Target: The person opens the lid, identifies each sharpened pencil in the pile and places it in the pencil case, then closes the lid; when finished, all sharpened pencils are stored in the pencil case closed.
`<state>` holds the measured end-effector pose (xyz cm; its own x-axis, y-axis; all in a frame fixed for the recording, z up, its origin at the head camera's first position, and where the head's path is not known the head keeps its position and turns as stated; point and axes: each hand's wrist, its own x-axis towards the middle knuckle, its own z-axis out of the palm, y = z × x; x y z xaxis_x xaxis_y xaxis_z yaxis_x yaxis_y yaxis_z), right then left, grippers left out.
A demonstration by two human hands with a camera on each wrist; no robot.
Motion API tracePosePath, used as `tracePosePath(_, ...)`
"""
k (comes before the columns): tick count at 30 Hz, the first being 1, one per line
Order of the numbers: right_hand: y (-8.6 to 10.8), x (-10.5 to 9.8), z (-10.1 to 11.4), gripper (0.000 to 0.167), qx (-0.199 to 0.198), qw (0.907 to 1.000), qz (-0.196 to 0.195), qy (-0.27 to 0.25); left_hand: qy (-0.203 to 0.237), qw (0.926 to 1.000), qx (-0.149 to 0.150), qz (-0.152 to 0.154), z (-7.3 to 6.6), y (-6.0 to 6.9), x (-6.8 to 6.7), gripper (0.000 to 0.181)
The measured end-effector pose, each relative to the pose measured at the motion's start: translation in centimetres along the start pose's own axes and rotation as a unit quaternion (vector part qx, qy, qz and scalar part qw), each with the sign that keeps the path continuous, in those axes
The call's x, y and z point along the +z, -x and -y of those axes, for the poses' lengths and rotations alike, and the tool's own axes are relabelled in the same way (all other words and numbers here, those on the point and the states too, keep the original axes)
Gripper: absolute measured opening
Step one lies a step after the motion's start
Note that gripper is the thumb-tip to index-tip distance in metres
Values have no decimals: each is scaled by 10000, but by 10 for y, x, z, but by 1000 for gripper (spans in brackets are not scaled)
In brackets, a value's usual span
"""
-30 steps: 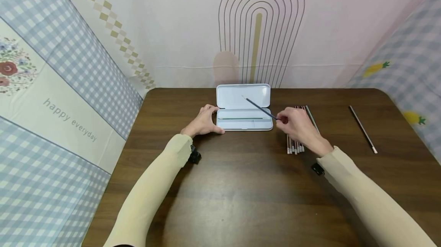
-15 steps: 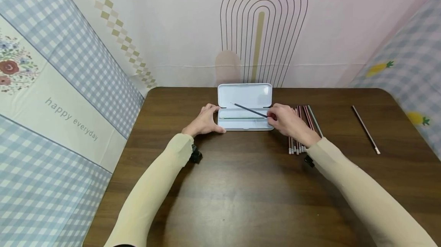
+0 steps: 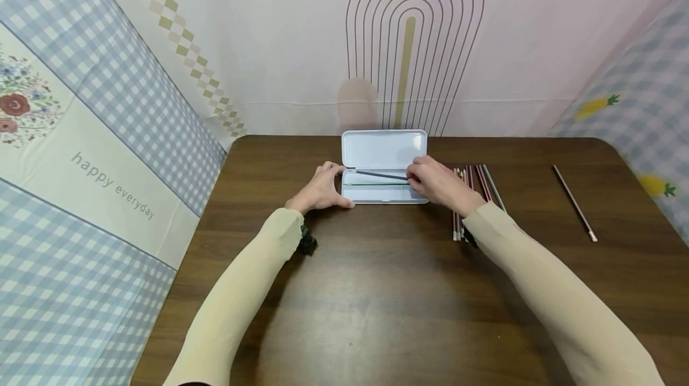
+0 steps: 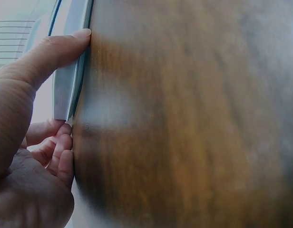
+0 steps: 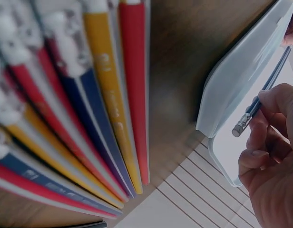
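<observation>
A light blue pencil case [image 3: 371, 202] stands with its lid [image 3: 383, 146] raised at the back of the table. My left hand [image 3: 321, 190] grips its left end, thumb on the front edge and fingers round the back corner. My right hand [image 3: 437, 182] pinches a dark blue pencil [image 3: 379, 175] close to its eraser end, seen in the right wrist view [image 5: 253, 109]. That pencil lies slightly slanted over the rear compartment, above a green pencil [image 3: 377, 184] inside the case.
Right of the case lies a group of pencils [image 5: 80, 104] in red, yellow and blue, partly hidden by my right arm in the head view. A green pencil [image 3: 494, 187] lies at their right. One separate pencil [image 3: 575, 203] rests farther right on the brown table [image 3: 366, 290].
My right hand has moved left and brought the dark blue pencil down from above the lid into the case's rear compartment area. The left hand keeps its hold on the case.
</observation>
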<state>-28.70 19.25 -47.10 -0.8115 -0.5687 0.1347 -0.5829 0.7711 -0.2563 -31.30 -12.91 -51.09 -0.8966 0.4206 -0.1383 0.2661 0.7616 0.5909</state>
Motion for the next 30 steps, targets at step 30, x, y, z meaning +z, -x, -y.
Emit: tracePosePath(30, -24, 8, -3, 10, -88, 9976, 612, 304, 185, 9997, -157, 55, 0, -2, 1, 103)
